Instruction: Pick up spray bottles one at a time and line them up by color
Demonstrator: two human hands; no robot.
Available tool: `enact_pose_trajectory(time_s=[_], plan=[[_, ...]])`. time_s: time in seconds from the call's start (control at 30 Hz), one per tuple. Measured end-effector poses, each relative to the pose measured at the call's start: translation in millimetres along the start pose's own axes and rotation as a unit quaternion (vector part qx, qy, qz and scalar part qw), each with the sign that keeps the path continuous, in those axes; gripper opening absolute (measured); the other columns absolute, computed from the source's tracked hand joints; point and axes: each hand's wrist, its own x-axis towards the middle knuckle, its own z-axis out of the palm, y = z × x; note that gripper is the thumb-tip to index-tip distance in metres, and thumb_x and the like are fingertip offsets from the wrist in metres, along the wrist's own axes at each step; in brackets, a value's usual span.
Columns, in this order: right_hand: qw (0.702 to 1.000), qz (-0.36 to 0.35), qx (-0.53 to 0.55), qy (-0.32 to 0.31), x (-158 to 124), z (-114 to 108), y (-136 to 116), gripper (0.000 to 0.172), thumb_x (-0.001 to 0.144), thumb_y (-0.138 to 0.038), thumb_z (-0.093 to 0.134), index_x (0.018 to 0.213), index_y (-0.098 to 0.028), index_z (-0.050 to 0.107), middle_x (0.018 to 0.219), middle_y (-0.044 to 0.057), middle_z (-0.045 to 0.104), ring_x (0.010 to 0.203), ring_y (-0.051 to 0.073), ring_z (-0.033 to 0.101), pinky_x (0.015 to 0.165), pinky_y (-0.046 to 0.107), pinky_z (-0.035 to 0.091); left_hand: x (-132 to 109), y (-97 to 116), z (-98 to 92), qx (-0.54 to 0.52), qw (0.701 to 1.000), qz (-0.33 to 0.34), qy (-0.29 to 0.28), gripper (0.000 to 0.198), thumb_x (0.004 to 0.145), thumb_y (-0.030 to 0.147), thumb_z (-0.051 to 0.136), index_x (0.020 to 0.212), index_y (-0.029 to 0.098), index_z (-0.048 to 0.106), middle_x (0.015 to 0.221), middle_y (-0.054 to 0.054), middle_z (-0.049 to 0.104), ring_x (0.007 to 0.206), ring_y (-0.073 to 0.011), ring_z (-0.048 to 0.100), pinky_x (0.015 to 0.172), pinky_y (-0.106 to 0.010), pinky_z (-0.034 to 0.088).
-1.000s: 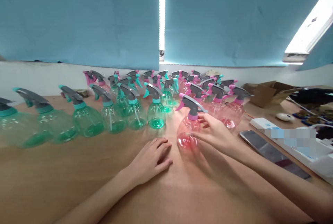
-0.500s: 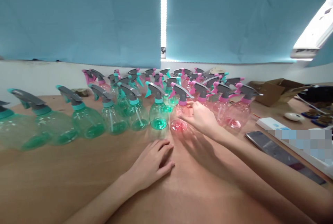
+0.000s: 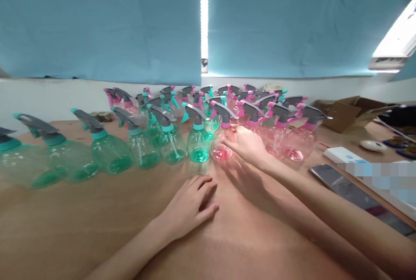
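Right hand [image 3: 250, 144] pinching a pink spray bottle [image 3: 222, 135], now farther from the person than a second ago and just right of a green spray bottle [image 3: 198, 143].
The pink spray bottle stands upright on the table [image 3: 97, 228], long axis vertical, nozzle pointing left; thumb and fingers grip its right side. The left hand [image 3: 188, 202] rests on the wood, fingers slightly curled, thumb apart. Deeper colour shows at both bottles' bases; whether it is liquid I cannot tell.
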Motion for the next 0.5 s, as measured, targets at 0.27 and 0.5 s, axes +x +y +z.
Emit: enact_pose_trajectory(time_s=[0.27,0.5], plan=[[0.996,0.003,0.053,0.068,-27.7,-24.2,31.7,0.033,0.086,-0.048,0.054,0.104,-0.022,0.063,0.105,0.005,0.072,0.094,0.025,0.066,0.077,0.037,0.048,-0.3,-1.2,-1.3,-0.014,1.0,0.011,0.01,0.035,0.09,0.03,0.055,0.124,0.021,0.052,0.129,-0.009,0.053,0.117,-0.0272,0.05,0.099,-0.042,0.041],[0.993,0.076,0.017,0.093,-32.7,-38.4,72.9,0.038,0.082,-0.051,0.056,0.099,-0.018,0.063,0.1,0.01,0.07,0.093,0.03,0.065,0.075,0.039,0.046,13.2,3.4,2.4,-0.045,0.998,0.011,0.034,0.027,0.092,0.026,0.051,0.119,0.022,0.053,0.122,-0.008,0.055,0.111,-0.0249,0.053,0.095,-0.04,0.044]])
